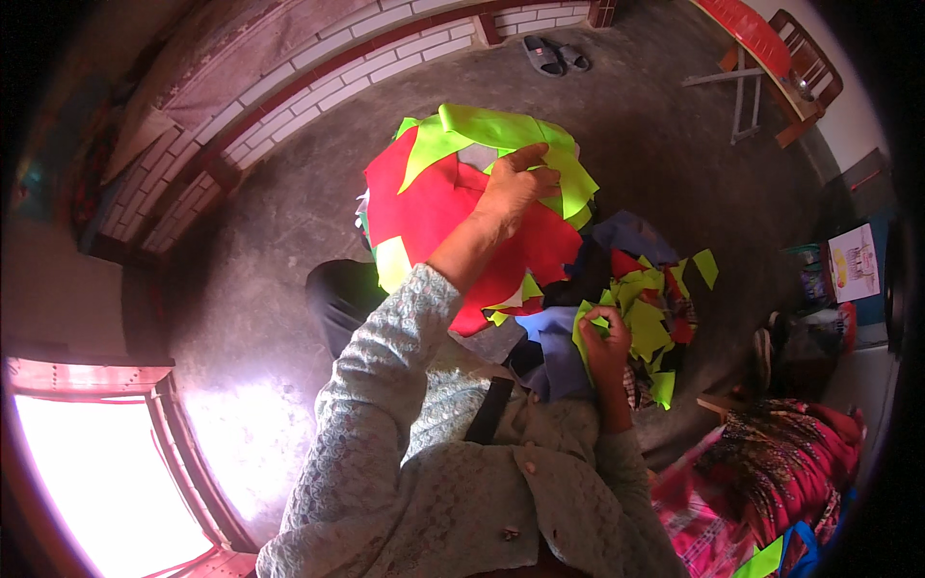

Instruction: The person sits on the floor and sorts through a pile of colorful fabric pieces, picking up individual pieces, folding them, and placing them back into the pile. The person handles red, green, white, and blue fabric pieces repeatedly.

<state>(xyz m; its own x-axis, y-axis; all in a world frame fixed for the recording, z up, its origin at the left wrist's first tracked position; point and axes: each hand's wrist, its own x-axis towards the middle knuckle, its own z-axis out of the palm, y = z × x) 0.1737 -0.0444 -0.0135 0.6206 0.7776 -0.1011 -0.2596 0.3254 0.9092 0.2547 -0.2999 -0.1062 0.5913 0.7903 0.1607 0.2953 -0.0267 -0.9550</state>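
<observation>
A broad heap of cloth pieces lies in front of me, with a large red cloth piece (414, 207) and neon yellow-green cloth (511, 125) on top. My left hand (520, 188) reaches across the red piece and rests at the edge of the yellow-green cloth, its fingers apart and bent. Lower down, near my lap, my right hand (606, 339) is closed in a pinch on a narrow neon cloth scrap (582, 332). Beside that hand is a loose pile of neon scraps (644, 323) mixed with red and dark ones. Blue-grey cloth (562, 352) lies just left of it.
Grey slippers (545, 56) stand on the concrete floor (289, 193) at the back. A red-topped folding table (747, 39) is at the far right. Pink patterned cloth (771, 472) lies at lower right, and a bright opening (96, 482) is at lower left.
</observation>
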